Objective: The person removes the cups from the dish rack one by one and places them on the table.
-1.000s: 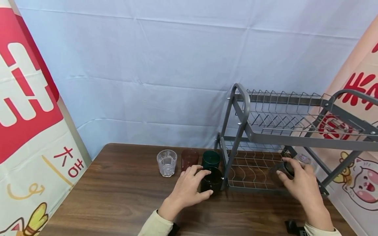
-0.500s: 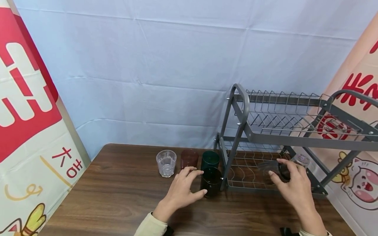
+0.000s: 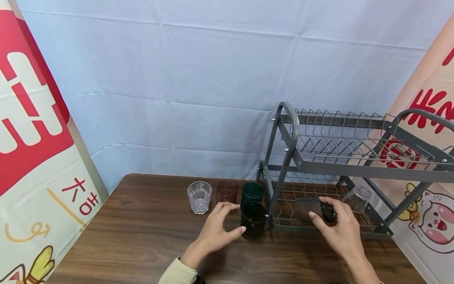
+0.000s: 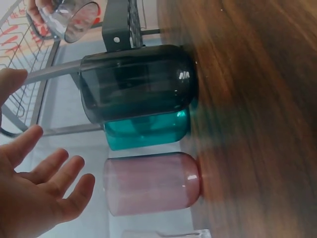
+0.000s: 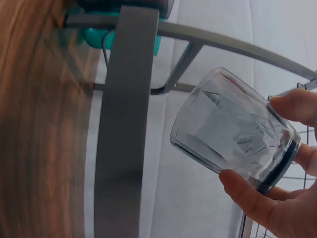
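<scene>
My right hand (image 3: 339, 232) grips a smoky grey drinking glass (image 5: 223, 129) around its thick base. The glass is tilted, its mouth pointing left in the head view, and it overlaps the rack's lower tier (image 3: 289, 215). My left hand (image 3: 214, 232) has its fingers spread beside a dark, nearly black glass (image 3: 253, 223); in the left wrist view a gap shows between them. Behind that stands a green glass (image 3: 252, 192), with a reddish glass (image 3: 227, 191) and a clear glass (image 3: 200, 198) to its left. These stand upright on the table.
A grey two-tier dish rack (image 3: 358, 169) stands at the right of the wooden table (image 3: 142, 228). Another clear glass (image 3: 358, 198) leans mouth-down at the right of its lower tier. The rack's side post (image 3: 283, 177) rises close to the dark glass.
My right hand has moved left along the lower tier with the smoky glass, uncovering the clear glass in the rack. My left hand has drawn slightly left from the dark glass.
</scene>
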The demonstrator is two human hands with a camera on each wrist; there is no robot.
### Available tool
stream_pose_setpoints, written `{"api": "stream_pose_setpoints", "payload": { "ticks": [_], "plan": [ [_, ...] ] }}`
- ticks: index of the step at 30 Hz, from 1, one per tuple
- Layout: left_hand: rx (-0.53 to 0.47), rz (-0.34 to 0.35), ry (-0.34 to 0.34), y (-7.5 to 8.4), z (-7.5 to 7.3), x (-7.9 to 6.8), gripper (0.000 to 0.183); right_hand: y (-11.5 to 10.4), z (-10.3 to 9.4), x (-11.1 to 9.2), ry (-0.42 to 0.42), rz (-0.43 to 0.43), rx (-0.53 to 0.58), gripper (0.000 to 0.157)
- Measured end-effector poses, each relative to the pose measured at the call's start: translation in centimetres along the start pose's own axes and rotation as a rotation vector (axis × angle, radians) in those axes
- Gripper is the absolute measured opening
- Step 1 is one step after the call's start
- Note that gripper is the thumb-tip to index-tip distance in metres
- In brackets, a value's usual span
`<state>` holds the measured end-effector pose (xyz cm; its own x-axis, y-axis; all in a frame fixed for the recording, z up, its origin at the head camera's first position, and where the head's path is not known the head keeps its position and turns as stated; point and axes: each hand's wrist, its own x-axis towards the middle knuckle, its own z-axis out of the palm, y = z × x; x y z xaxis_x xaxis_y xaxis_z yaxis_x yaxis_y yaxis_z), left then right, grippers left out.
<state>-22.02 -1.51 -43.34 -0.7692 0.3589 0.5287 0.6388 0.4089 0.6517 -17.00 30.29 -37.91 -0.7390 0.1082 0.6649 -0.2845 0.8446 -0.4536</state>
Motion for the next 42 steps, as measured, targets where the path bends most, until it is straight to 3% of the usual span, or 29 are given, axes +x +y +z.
{"api": "stream_pose_setpoints", "payload": {
  "ticks": [10,16,28,32,37,42],
  "plan": [
    [-0.099,-0.021,0.041,-0.8,-0.7,-0.5,0.054,-1.1,0.9,-1.0,-0.026,0.023,0.035,0.047],
    [-0.195,-0.11,0.033,-0.9,-0.8,-0.8,0.051,-1.7,1.2,-1.4,-0.047,0.043,0.069,0.047],
    [-0.438,-0.221,0.01,2.4,-2.9,-0.9,0.047,-3.2,1.6,-2.1,-0.079,0.103,0.197,0.046],
    [-0.516,-0.205,0.027,2.0,-2.5,-1.0,0.047,-3.5,1.8,-2.3,-0.078,0.096,0.226,0.046],
    [-0.661,-0.18,0.039,0.3,-1.0,-1.1,0.048,-3.8,2.2,-2.4,-0.068,0.076,0.255,0.048],
    [-0.728,-0.161,0.047,-0.4,-0.2,-1.1,0.049,-4.1,2.6,-2.4,-0.074,0.069,0.308,0.048]
  ]
}}
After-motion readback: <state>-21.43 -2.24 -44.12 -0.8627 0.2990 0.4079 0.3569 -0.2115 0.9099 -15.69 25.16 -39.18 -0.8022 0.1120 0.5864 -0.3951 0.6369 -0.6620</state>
